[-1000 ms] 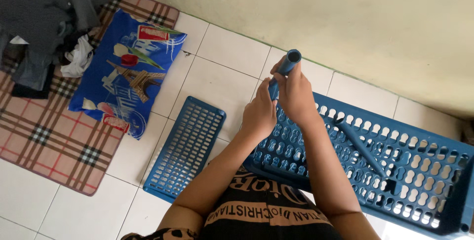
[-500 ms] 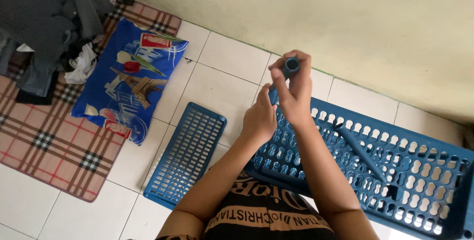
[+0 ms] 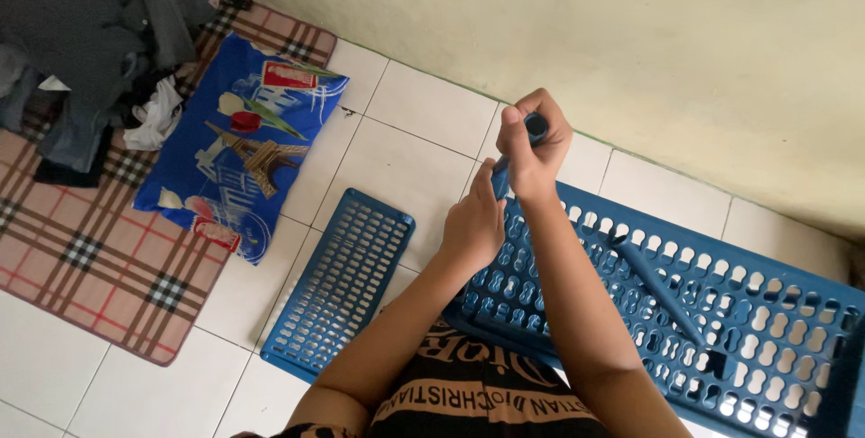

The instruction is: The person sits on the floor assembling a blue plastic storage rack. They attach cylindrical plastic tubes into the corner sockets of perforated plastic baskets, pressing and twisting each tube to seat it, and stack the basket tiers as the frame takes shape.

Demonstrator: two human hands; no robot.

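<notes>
The right hand (image 3: 534, 151) wraps the blue tube (image 3: 535, 124) so that only its dark top end and a short stretch below the fingers show; the middle is hidden. The left hand (image 3: 475, 226) covers the corner of the large blue perforated panel (image 3: 721, 303) where the tube's lower end stands, so whether they touch cannot be told. That panel runs off the right and bottom edges. The person's forearms and shirt hide its near side. The dark clothes pile (image 3: 81, 23) is cut off at top left
</notes>
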